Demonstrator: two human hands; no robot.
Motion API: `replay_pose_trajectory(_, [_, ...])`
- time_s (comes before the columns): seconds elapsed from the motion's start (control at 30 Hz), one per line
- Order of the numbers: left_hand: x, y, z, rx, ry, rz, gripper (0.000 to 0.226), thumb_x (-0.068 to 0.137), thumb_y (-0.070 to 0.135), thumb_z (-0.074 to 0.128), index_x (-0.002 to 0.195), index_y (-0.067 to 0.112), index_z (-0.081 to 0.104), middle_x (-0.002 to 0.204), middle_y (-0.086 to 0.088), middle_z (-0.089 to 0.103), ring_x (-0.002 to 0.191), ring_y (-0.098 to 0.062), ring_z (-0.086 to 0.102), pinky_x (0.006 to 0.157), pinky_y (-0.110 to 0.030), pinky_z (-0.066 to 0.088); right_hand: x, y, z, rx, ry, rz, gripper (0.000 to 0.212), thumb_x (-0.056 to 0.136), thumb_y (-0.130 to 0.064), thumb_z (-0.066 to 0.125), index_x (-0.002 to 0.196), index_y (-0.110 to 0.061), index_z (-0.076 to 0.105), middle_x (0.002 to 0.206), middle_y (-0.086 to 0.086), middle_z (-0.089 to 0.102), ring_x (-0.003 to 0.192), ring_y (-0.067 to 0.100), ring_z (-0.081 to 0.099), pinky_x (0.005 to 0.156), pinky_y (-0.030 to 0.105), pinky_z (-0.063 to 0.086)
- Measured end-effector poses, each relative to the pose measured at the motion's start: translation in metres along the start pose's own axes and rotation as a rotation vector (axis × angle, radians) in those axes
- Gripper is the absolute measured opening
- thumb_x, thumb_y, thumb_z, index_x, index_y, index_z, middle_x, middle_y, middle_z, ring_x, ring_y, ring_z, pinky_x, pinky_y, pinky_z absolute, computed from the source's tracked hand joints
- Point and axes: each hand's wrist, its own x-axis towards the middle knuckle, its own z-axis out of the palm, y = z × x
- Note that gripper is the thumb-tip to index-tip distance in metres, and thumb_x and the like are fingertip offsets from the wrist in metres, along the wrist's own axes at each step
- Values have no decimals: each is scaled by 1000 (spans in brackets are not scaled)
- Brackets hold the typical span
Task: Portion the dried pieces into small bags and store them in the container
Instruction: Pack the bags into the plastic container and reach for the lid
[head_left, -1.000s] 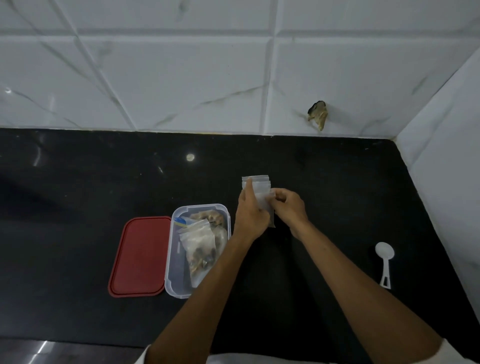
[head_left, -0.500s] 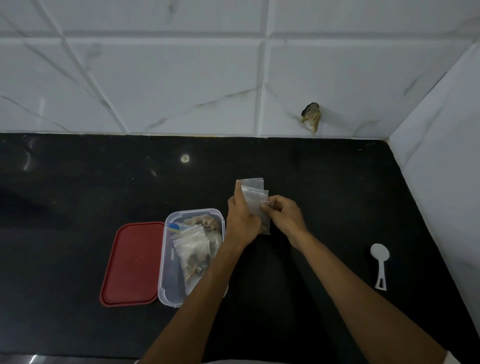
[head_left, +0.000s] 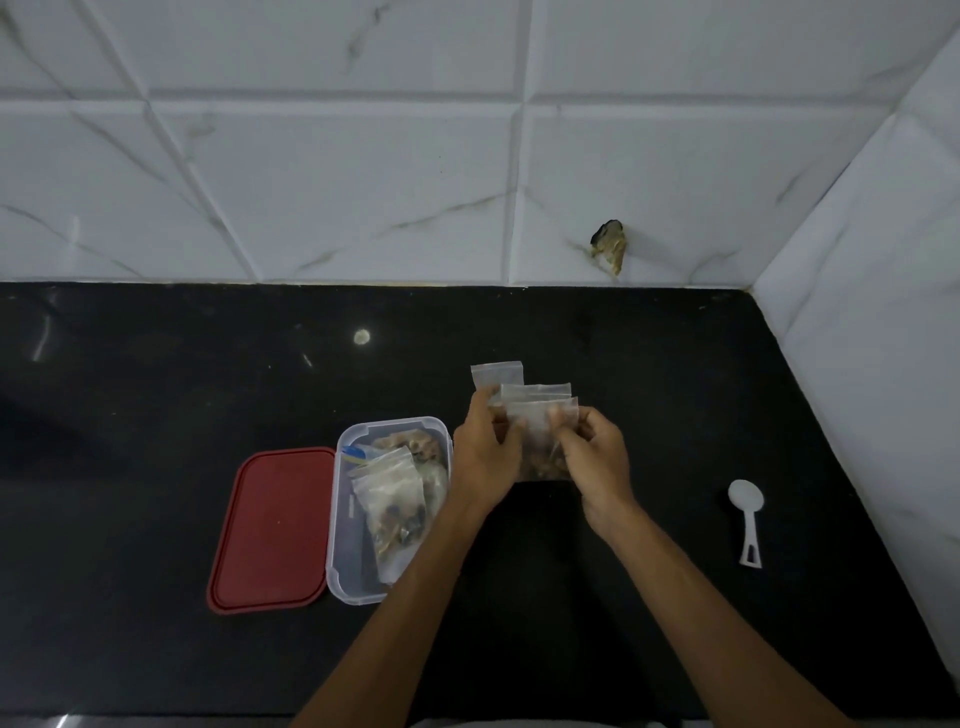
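Observation:
A small clear bag with brown dried pieces in its bottom is held above the black counter. My left hand pinches its left side, together with an empty clear bag that sticks up behind. My right hand pinches the filled bag's right side near the top strip. Just left of my left hand stands a clear rectangular container with a filled small bag and loose dried pieces inside.
The container's red lid lies flat against its left side. A white plastic spoon lies on the counter at the right, near the tiled side wall. White tiled wall runs along the back, with a chipped hole.
Both hands stay on the bags in front of the container. The filled bag has slid lower, apart from the empty bag behind it, and my right fingers have shifted along its top.

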Motion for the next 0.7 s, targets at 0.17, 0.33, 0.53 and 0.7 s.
replay_pose_trajectory(0.17, [-22,6,-8,-51,5,41,4,101,24,60,101,26,62,99,5,70,92,-6,69,81,-33,61,-30,-13,10,146,25,40,28,91,-42,64,109,-20,66,104,-2,71,93,13,70,76,36,61])
replay_pose_trajectory(0.33, [-44,4,-30,-83,107,33,9,101,33,60,99,25,63,97,5,71,92,-7,71,78,-40,63,-59,-21,28,232,-55,91,30,89,-42,66,109,-20,68,104,0,73,95,15,72,79,42,61])
replay_pose_trajectory(0.53, [-66,-13,-76,-137,164,-39,11,100,27,62,98,17,66,95,-1,75,88,-13,74,74,-43,64,-90,-19,57,135,-189,81,18,92,-30,65,106,-21,71,98,-3,74,92,14,72,81,40,60])
replay_pose_trajectory(0.7, [-81,-34,-109,77,248,-76,9,99,23,64,91,24,66,91,5,74,78,-3,71,63,-23,61,-104,-9,89,-230,-164,-48,14,93,-30,65,105,-24,66,95,-6,72,85,6,71,72,31,62])
